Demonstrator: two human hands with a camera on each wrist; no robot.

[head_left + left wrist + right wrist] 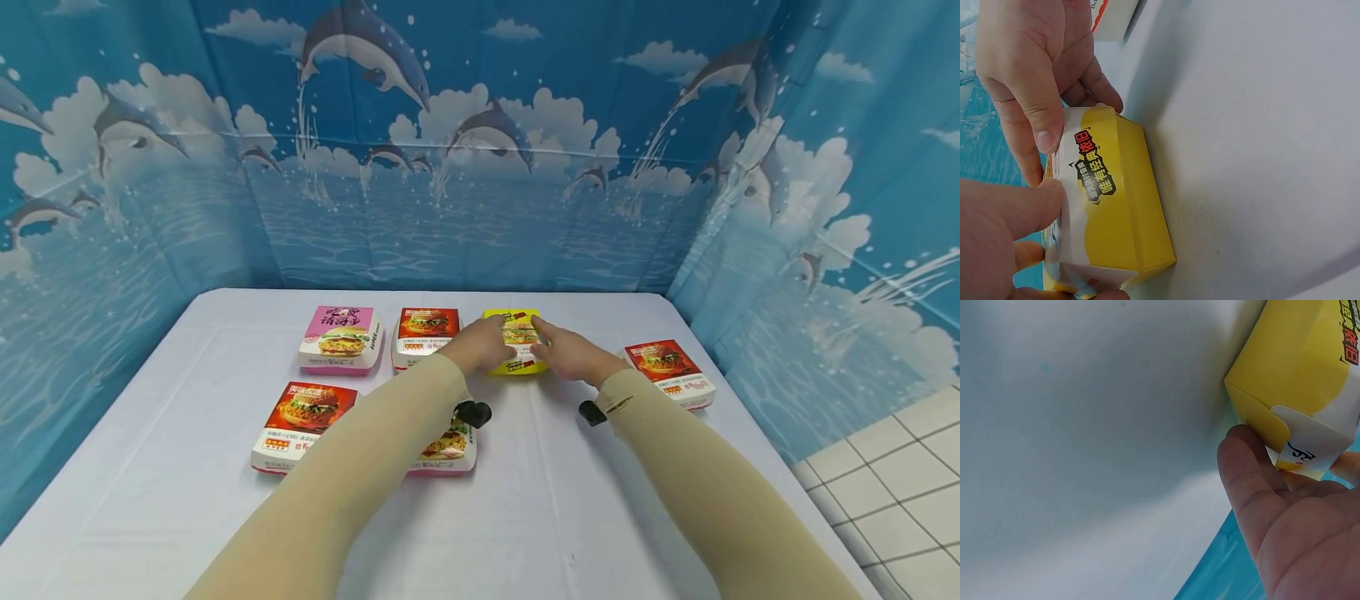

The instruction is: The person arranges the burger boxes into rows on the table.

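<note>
A yellow burger box [517, 330] lies between my two hands near the back of the white table. My left hand [482, 343] grips its left side; in the left wrist view the left thumb [1038, 203] presses on the top edge and fingertips show at the lower end. On the opposite end, my right hand [573, 354] holds the box, thumb on the top edge. The right wrist view shows the right fingers [1250, 472] against the side flap. The far face of the box is hidden.
On the white table [525, 517] stand a pink-topped box [341, 337], a red-topped box [427, 327] beside my left hand, another [303, 421] at front left, and one [667, 368] at right. My left forearm partly covers one more box [448, 450]. A dolphin curtain [480, 225] hangs behind.
</note>
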